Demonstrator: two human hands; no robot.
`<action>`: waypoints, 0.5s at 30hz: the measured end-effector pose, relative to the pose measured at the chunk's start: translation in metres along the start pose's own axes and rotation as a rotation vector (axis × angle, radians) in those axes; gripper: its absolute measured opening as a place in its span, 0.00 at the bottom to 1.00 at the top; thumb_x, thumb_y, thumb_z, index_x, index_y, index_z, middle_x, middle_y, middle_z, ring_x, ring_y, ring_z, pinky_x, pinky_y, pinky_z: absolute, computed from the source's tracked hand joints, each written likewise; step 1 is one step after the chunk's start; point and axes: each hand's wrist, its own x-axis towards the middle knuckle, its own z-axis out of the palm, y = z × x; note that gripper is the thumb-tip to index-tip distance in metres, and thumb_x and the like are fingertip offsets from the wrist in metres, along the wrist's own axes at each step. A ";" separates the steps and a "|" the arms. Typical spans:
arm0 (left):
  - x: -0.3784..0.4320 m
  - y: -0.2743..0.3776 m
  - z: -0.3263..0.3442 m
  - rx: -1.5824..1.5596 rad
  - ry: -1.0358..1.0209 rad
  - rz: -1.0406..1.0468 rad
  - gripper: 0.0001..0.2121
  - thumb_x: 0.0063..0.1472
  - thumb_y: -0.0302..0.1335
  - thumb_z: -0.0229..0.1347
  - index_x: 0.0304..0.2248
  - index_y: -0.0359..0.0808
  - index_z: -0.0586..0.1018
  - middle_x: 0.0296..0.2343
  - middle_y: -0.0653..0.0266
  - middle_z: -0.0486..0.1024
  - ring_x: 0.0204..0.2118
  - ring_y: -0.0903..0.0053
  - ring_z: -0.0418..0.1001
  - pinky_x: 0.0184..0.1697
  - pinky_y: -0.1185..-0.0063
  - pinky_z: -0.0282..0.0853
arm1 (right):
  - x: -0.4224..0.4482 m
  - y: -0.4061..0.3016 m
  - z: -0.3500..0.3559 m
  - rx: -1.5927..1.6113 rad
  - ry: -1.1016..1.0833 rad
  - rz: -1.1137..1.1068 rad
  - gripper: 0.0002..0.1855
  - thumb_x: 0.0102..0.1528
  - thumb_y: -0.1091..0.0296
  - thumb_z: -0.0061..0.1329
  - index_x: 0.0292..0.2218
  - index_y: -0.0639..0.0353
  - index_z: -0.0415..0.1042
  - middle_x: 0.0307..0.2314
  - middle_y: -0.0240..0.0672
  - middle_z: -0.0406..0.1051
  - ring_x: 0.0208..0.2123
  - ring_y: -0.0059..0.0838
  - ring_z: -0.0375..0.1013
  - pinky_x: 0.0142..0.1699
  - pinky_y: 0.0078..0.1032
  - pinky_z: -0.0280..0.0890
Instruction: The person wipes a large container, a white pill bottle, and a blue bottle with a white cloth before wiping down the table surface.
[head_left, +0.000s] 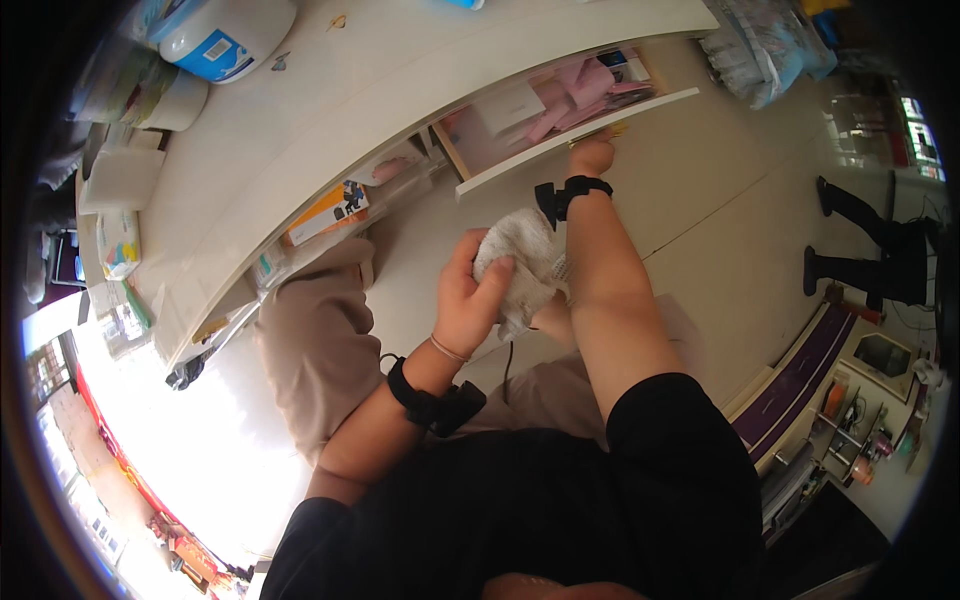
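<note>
My left hand (469, 296) grips a crumpled white terry cloth (519, 259), thumb pressed over its front, in front of my knees. My right hand (592, 155) is stretched forward to the gold-coloured handle (619, 130) on the white front of a drawer (517, 153). Its fingers curl at the handle and are partly hidden. The drawer is pulled out from under a cream tabletop (300, 127). Inside lie pink strips of material (581, 90), a white box (512, 112) and small dark items. A black band with a device sits on each wrist.
A large white tub with a blue label (225, 37) stands on the tabletop, with tissue packs (118, 244) at its left end. An orange and white box (330, 210) lies in an open compartment left of the drawer. Plastic-wrapped goods (757, 60) are beyond. A purple-fronted cabinet (795, 382) is at right.
</note>
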 end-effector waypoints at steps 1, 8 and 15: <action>0.005 0.001 0.011 -0.053 -0.041 -0.019 0.13 0.58 0.29 0.48 0.41 0.31 0.68 0.31 0.65 0.70 0.34 0.82 0.66 0.38 0.82 0.63 | 0.021 0.018 -0.010 0.017 -0.001 -0.010 0.22 0.54 0.54 0.38 0.39 0.68 0.67 0.32 0.49 0.71 0.36 0.46 0.70 0.41 0.36 0.64; 0.035 0.011 0.027 -0.493 0.100 -0.306 0.14 0.60 0.30 0.44 0.44 0.33 0.67 0.36 0.62 0.70 0.37 0.76 0.69 0.41 0.78 0.66 | -0.085 -0.113 -0.175 0.639 -0.645 0.425 0.41 0.53 0.36 0.37 0.57 0.56 0.47 0.50 0.44 0.57 0.49 0.41 0.58 0.51 0.46 0.52; 0.065 0.022 0.072 -0.525 -0.245 -0.358 0.14 0.60 0.32 0.45 0.45 0.36 0.68 0.37 0.63 0.71 0.38 0.75 0.70 0.43 0.77 0.66 | -0.156 -0.131 -0.264 0.349 -0.874 -0.409 0.42 0.47 0.55 0.53 0.55 0.65 0.49 0.47 0.43 0.62 0.47 0.34 0.63 0.49 0.29 0.59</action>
